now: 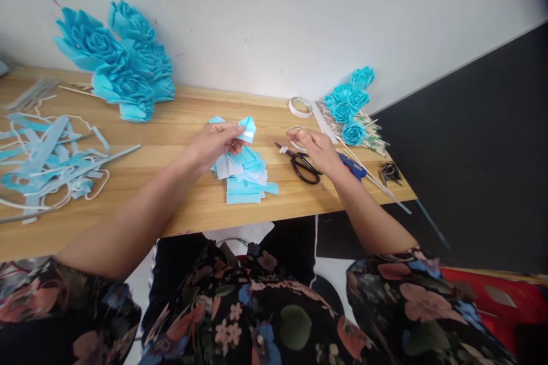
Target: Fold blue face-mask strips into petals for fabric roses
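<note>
A folded light-blue fabric piece (247, 130) with a white strip across it is pinched in my left hand (218, 142). Below that hand lies a loose pile of blue and white cut fabric pieces (244, 189). My right hand (314, 147) is over a tape roll (295, 145) that it partly covers, its fingers curled together; whether anything is between them I cannot make out. Just beneath it rest black-handled scissors (305, 171), with small white bits at the blades.
Large blue fabric flowers (128, 63) stand at the back left, smaller ones (346, 102) at the back right. Fabric strips and cords (51, 154) tangle on the left. Another tape roll (300, 106), a blue glue gun (351, 166), sticks and a dark clip (389, 173) lie right.
</note>
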The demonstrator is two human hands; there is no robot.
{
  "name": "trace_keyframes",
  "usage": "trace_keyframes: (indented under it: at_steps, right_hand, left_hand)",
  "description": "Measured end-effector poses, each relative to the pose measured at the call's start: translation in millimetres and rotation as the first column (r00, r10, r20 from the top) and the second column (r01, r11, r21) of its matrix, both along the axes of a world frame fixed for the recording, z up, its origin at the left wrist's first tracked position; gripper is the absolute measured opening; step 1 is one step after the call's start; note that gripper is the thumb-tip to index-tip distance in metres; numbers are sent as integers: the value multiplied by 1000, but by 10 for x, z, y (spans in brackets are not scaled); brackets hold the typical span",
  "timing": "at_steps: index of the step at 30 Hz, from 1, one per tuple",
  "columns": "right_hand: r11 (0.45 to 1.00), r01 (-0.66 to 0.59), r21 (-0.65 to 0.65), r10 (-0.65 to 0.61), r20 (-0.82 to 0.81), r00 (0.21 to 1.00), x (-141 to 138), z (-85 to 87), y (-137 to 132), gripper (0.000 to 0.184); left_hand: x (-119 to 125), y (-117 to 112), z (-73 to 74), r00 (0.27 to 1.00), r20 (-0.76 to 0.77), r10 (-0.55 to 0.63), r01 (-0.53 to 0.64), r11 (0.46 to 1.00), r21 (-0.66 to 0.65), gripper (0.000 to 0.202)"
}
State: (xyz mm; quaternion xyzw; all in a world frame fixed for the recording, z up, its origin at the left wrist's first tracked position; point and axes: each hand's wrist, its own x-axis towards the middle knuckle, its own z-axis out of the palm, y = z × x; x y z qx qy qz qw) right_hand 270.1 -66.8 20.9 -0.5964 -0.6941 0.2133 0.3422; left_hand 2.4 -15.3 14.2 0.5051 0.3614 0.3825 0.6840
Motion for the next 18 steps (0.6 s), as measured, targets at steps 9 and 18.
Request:
trace_keyframes:
  at_steps: [9,18]
  right_hand:
    - [984,-171,-56,118,-517,848,-562,161,121,33]
    - [948,-296,-117,190,-536,823,-763,154,404,39]
  left_hand:
    - [-8,39,-95,999,-44,-7,10,998,69,30]
    - [-9,10,-26,982,-165,88,-53,976,210,41]
